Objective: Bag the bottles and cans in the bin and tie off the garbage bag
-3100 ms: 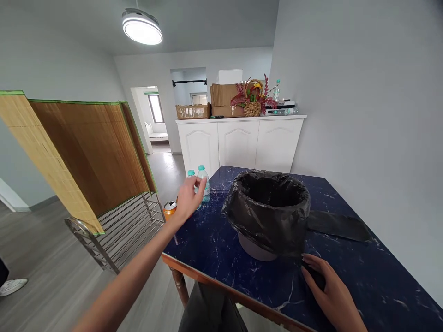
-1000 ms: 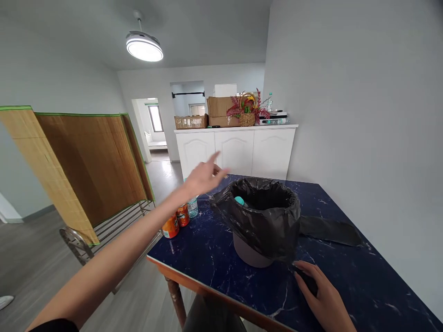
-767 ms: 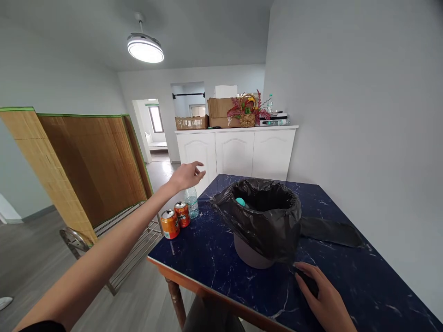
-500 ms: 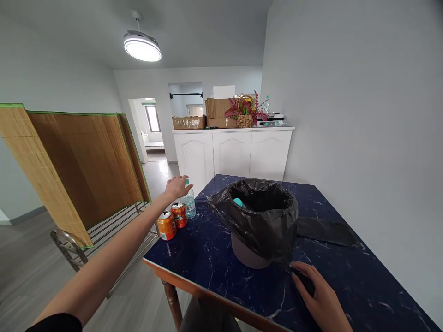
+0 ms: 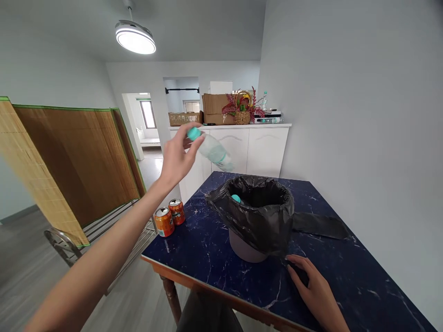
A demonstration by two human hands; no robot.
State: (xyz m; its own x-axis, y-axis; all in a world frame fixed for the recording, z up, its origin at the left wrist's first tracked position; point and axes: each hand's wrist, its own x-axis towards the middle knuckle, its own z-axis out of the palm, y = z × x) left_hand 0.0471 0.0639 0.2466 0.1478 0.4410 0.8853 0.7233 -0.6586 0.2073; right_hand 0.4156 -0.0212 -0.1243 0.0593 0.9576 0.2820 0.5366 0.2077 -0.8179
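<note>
My left hand (image 5: 182, 150) is raised above the table's far left part. It grips a clear plastic bottle (image 5: 216, 152) by its turquoise cap, and the bottle tilts down to the right, slightly blurred. A black trash bag (image 5: 273, 226) lines a grey bin (image 5: 246, 246) on the table, its mouth open. Inside it the turquoise cap (image 5: 236, 198) of another bottle shows. At the bin's near right, my right hand (image 5: 309, 286) is closed on a gathered black end that looks like the bag's corner. Two orange soda cans (image 5: 164, 222) (image 5: 176, 212) stand at the left edge.
The blue marble-patterned table (image 5: 204, 249) has a folded black strip (image 5: 320, 225) right of the bin. A white cabinet (image 5: 266, 150) behind bears cardboard boxes (image 5: 218, 109) and a flower basket (image 5: 242, 117). On the left stands a metal rack (image 5: 64, 246) with a bamboo mat (image 5: 76, 161).
My left hand has lifted the bottle from beside the cans, up and to the right, and tilted it towards the bin. My right hand stays in place. The view has shifted slightly.
</note>
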